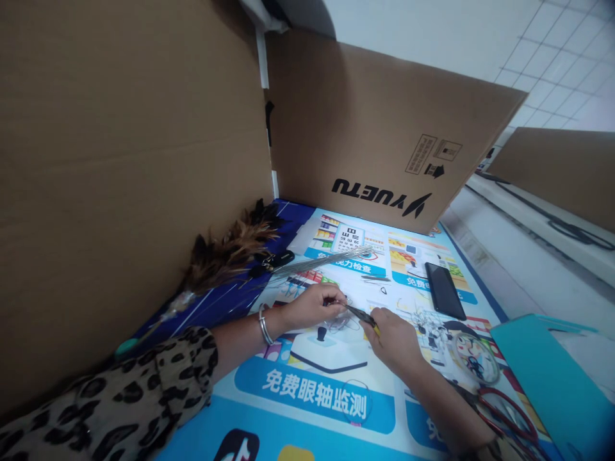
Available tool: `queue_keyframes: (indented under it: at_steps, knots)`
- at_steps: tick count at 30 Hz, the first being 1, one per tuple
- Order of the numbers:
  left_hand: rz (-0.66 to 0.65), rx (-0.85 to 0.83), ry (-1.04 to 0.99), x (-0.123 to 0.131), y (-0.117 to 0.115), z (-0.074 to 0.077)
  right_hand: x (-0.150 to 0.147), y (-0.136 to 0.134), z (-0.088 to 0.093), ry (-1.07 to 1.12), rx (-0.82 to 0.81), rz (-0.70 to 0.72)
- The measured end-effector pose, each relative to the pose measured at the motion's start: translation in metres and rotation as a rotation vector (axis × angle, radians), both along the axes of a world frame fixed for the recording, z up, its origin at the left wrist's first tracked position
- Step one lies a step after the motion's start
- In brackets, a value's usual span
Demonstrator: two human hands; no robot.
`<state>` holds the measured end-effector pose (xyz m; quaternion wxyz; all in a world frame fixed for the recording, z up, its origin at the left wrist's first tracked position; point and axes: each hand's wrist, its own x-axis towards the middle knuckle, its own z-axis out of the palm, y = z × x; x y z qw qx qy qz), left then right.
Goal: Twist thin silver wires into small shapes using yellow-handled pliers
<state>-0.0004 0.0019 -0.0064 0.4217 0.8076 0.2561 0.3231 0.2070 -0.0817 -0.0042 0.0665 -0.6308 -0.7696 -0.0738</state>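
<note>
My left hand [313,305] is closed in a pinch on a thin bent wire piece [342,301] just above the printed poster [317,397] on the table. A silver bangle sits on that wrist. My right hand [393,337] is closed round a small pair of dark pliers [361,314], whose tip points left at the wire piece. The two hands are a few centimetres apart. Loose wire loops [346,323] lie on the poster under them.
A feather duster [225,253] lies at the left by the cardboard wall [120,173]. A bundle of straight wires [327,261] and a black phone [444,289] lie further back. Red-handled scissors [504,413] and a teal folder [548,378] are at the right.
</note>
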Motion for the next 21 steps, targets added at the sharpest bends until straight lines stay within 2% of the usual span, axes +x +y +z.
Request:
queue_keyframes:
  at_steps: [8,21]
  knots:
    - [-0.001,0.001,-0.01,-0.0003,-0.0011,0.0013,0.0011,0.0002,-0.0013,0.052,-0.003,-0.001]
    - [0.075,0.072,-0.067,0.001,-0.0038,0.0058,0.0039,0.0034,-0.0031,0.182,0.031,0.027]
